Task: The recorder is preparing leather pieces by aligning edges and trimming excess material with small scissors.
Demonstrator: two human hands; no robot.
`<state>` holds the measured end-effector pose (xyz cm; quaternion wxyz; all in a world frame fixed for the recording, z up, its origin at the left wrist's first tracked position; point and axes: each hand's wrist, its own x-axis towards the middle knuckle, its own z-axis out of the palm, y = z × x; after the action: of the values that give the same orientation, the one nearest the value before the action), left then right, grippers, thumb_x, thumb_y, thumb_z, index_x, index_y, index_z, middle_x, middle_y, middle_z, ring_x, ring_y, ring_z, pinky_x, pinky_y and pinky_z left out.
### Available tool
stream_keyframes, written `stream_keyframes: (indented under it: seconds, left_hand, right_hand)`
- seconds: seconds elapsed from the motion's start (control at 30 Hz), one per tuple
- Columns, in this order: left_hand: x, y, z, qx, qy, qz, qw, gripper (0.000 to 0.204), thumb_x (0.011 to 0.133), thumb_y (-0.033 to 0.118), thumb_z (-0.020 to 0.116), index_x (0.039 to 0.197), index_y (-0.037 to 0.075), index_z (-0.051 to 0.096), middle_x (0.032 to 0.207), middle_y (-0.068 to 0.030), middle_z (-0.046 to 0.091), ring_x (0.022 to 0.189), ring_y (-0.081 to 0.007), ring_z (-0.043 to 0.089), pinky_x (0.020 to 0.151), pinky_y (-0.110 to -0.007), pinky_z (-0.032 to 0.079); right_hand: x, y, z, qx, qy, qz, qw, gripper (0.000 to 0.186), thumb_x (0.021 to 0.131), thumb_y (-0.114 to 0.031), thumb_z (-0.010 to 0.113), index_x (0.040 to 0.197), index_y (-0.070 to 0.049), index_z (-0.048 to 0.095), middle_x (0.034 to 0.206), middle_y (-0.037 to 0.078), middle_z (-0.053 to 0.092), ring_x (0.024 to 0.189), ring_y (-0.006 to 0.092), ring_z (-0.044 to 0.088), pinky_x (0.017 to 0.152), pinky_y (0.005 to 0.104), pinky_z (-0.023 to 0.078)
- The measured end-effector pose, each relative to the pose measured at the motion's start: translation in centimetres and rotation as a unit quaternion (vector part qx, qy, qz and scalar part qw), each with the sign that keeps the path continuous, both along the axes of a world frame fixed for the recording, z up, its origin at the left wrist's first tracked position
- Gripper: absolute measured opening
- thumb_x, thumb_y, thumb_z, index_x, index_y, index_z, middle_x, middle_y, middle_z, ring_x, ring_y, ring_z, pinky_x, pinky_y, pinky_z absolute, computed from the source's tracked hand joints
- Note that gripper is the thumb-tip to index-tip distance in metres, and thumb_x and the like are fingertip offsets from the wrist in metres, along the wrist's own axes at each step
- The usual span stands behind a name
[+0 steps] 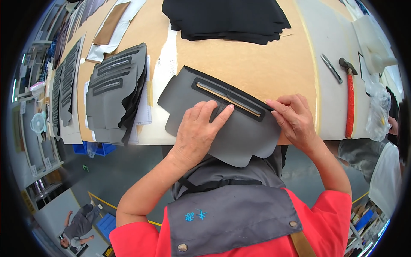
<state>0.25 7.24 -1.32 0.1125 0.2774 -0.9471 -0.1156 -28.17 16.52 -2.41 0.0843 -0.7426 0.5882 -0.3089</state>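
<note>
A dark grey sheet-material panel (pixel 239 141) with notched corners lies tilted across the table's near edge, its lower part overhanging toward my apron. Along its upper side runs a black-framed narrow slot (pixel 229 99), through which the tan table top shows. My left hand (pixel 198 128) rests on the panel just below the slot, index finger stretched out to the black frame and the other fingers loosely bent. At the panel's right upper corner, my right hand (pixel 294 119) pinches the black edge strip between thumb and fingers.
Stacked grey slotted panels (pixel 112 96) sit at the left, with more stacks farther left. Black fabric pieces (pixel 224 19) lie at the back. A red-handled hammer (pixel 349 98) and a slim metal tool (pixel 331 68) are at right. Another person's leg (pixel 364 156) shows beyond the table's right corner.
</note>
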Motion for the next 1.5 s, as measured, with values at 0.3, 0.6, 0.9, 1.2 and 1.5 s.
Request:
stream_keyframes:
  seconds: [0.3,0.6,0.9,1.2,1.5]
  left_hand:
    - [0.2,-0.2,0.5,0.016,0.005,-0.008,1.0,0.076,0.074,-0.013,0.062,0.141,0.023,0.064,0.129,-0.0138,0.055,0.121,-0.0338,0.057,0.103,-0.043,0.047]
    - [1.0,-1.5,0.7,0.047,-0.016,-0.036,0.998,0.076,0.073,-0.016,0.059,0.138,0.024,0.065,0.135,-0.0134,0.055,0.129,-0.0349,0.055,0.108,-0.045,0.048]
    - [1.7,-1.8,0.9,0.015,-0.014,-0.06,0.998,0.07,0.078,-0.012,0.059,0.138,0.024,0.067,0.136,-0.014,0.056,0.132,-0.0343,0.055,0.112,-0.045,0.047]
    - [1.0,-4.4,1.2,-0.044,-0.036,-0.208,0.976,0.055,0.083,-0.005,0.06,0.131,0.022,0.065,0.141,-0.0086,0.057,0.138,-0.0301,0.051,0.119,-0.044,0.04]
    - [1.6,-4.3,0.5,0.005,0.132,0.033,0.991,0.042,0.08,-0.012,0.058,0.115,0.006,0.069,0.111,-0.01,0.068,0.106,-0.032,0.063,0.095,-0.044,0.048]
  right_hand:
    - [1.5,1.0,0.3,-0.004,-0.002,0.032,0.999,0.036,0.087,-0.005,0.077,0.122,-0.012,0.074,0.105,0.004,0.066,0.093,0.0246,0.061,0.084,0.0388,0.045]
    - [3.2,-0.5,0.0,-0.041,-0.014,0.03,0.999,0.03,0.09,-0.007,0.076,0.119,-0.009,0.074,0.104,0.006,0.067,0.094,0.026,0.063,0.086,0.04,0.047]
    - [4.1,-2.4,-0.1,-0.063,-0.021,0.039,0.997,0.029,0.09,-0.008,0.075,0.119,-0.008,0.074,0.107,0.007,0.068,0.099,0.0262,0.065,0.089,0.0404,0.048]
    - [5.2,-8.5,-1.1,-0.105,0.052,0.104,0.988,0.024,0.092,-0.008,0.069,0.115,-0.005,0.071,0.116,0.007,0.069,0.11,0.0253,0.065,0.096,0.0406,0.049]
    - [3.0,-2.0,0.7,-0.027,0.092,-0.143,0.985,0.016,0.093,-0.007,0.072,0.107,-0.001,0.072,0.101,0.01,0.068,0.091,0.0285,0.064,0.083,0.039,0.054]
